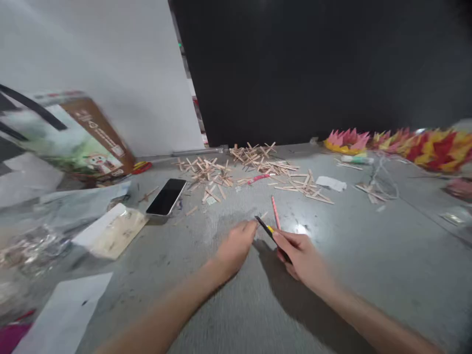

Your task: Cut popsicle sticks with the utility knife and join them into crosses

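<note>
Centre of frame: right hand [300,258] grips black-and-yellow tool [266,229], tip angled up-left near curled left hand [238,243] — presumably for close control. Whether left pinches anything — cannot tell.

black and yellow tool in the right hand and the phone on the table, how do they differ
The black and yellow tool is gripped in the right hand, while the phone lies on the grey table with no hand on it. The tool is slim and narrow; the phone is a broad, flat slab. The tool shows a yellow part, the phone a pale edge. Both look mostly black.
</note>
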### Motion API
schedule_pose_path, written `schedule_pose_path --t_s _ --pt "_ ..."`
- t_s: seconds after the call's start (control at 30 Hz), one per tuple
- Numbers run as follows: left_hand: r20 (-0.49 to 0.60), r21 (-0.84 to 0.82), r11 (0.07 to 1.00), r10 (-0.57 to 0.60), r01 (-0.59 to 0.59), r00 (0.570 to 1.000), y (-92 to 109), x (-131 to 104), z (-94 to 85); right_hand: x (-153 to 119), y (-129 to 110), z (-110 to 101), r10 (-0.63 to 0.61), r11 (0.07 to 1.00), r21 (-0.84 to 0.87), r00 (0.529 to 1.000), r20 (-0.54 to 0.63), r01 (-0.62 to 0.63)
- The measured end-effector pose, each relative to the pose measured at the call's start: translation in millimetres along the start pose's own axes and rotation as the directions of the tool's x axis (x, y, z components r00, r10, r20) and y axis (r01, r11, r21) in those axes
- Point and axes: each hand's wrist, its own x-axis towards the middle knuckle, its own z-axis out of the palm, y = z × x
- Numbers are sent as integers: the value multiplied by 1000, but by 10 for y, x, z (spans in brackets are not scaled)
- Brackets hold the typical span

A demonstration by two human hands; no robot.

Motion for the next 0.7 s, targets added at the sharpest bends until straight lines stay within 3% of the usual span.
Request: schedule_pose_path --t_s 0.13,0.4,0.57,0.7 --pt "-59 -26 999 30 -31 998 0 14 6 21 -30 -18 -20 1000 -15 1000 4 20" --pt "-95 -248 948 -230 201 969 145 87 -122 -24 -25 -71 -161 972 -164 985 58 169" --pt "-123 -304 918 -303 255 945 103 79 -109 -58 -76 -121 -358 812 -485 933 27 325" --pt "-152 -297 914 -331 276 932 66 93 -99 -1 -24 -141 -463 683 -580 877 126 444"
